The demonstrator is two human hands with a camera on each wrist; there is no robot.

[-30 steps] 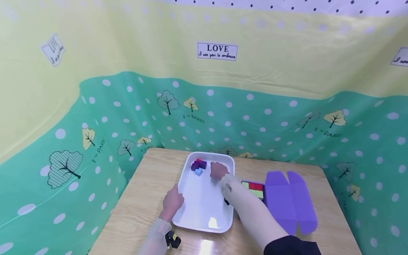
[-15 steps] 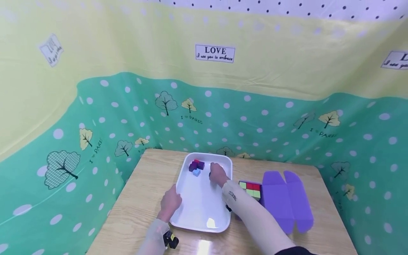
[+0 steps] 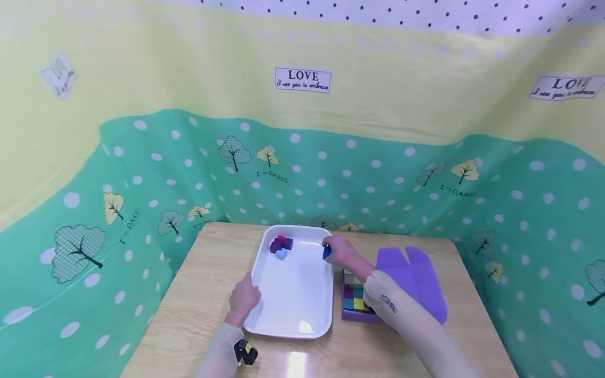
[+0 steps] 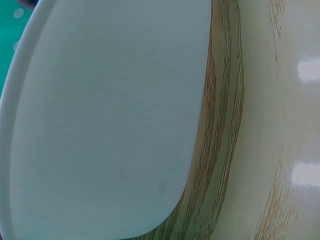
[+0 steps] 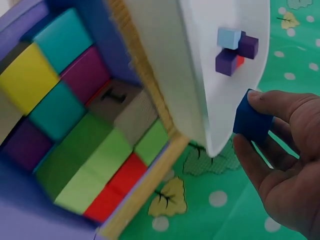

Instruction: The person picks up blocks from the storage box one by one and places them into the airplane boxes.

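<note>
My right hand pinches a dark blue cube between thumb and fingers, above the right rim of the white tray. On the tray's left rim my left hand grips the edge; its fingers are partly hidden. Inside the tray's far left corner sit a light blue cube, purple cubes and a red cube, bunched together. Right of the tray stands a purple box, filled with cubes of several colours, among them a yellow cube and a red cube.
The box's purple lid flaps lie folded out to its right. A wooden table bears everything, with a green and yellow curtain hanging behind and at both sides.
My right hand has risen from inside the tray and moved right to its rim, with the blue cube in its fingers. My left hand stays on the rim; the head view has shifted slightly.
</note>
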